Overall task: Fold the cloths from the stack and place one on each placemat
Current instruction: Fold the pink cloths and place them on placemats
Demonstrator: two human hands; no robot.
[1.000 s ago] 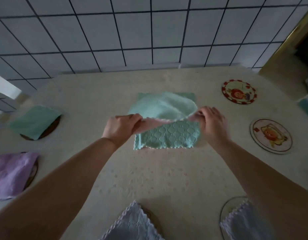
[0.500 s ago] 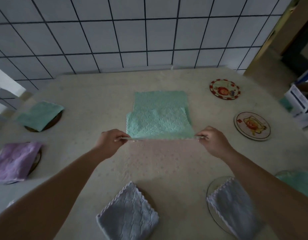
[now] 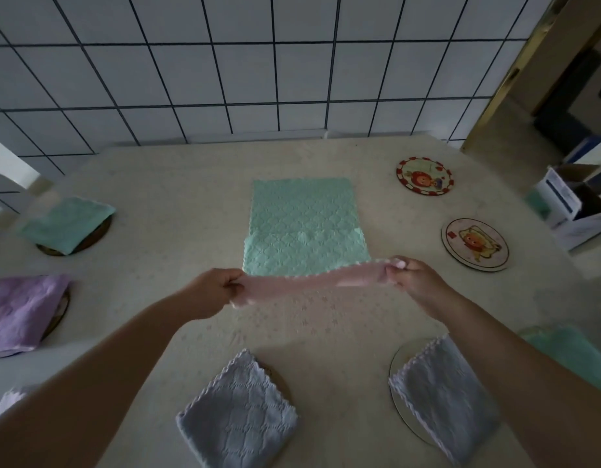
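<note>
A teal cloth (image 3: 302, 228) with a pink underside lies in the middle of the table, on what is left of the stack. My left hand (image 3: 214, 292) pinches its near left corner and my right hand (image 3: 415, 276) pinches its near right corner. The near edge is lifted and stretched between them, pink side (image 3: 312, 282) showing. Two round picture placemats (image 3: 424, 176) (image 3: 475, 244) at the right carry no cloth. Folded cloths lie on other placemats: teal (image 3: 67, 222) and purple (image 3: 20, 312) at the left, grey (image 3: 240, 413) (image 3: 442, 396) in front.
A tiled wall (image 3: 224, 69) rises behind the table. A white box (image 3: 569, 211) stands off the right edge. Another teal cloth (image 3: 569, 356) shows at the near right, partly behind my arm. A white cloth corner (image 3: 8, 400) peeks in at the lower left.
My hands pulled the cloth's edge from the far side toward me and have now raised it, turning the pink underside up. The view has tilted upward.
</note>
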